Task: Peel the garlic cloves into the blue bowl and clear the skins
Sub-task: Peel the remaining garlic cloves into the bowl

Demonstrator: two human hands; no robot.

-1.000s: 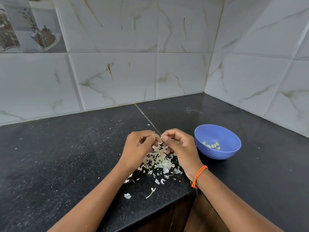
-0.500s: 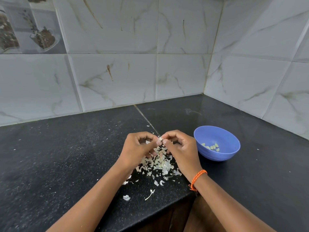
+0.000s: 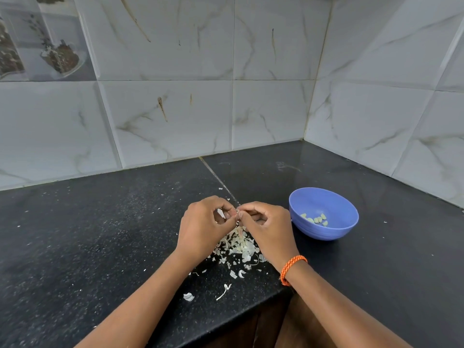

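Observation:
My left hand point(image 3: 204, 226) and my right hand point(image 3: 267, 228) meet fingertip to fingertip just above a pile of pale garlic skins point(image 3: 239, 244) on the black counter. Between the fingertips they pinch a small garlic clove point(image 3: 237, 213), mostly hidden by the fingers; a white bit of skin shows inside the left hand's curl. The blue bowl point(image 3: 326, 232) stands just right of my right hand and holds several peeled cloves point(image 3: 316, 219). An orange cord bracelet is on my right wrist.
Loose skin scraps point(image 3: 188, 296) lie scattered toward the counter's front edge point(image 3: 226, 330), which cuts in near my right forearm. Marble-patterned tiled walls meet in a corner at the back right. White specks dot the counter point(image 3: 100, 234) to the left.
Both hands stay together over the skin pile with small finger movements; they have lifted slightly. The bowl has not moved.

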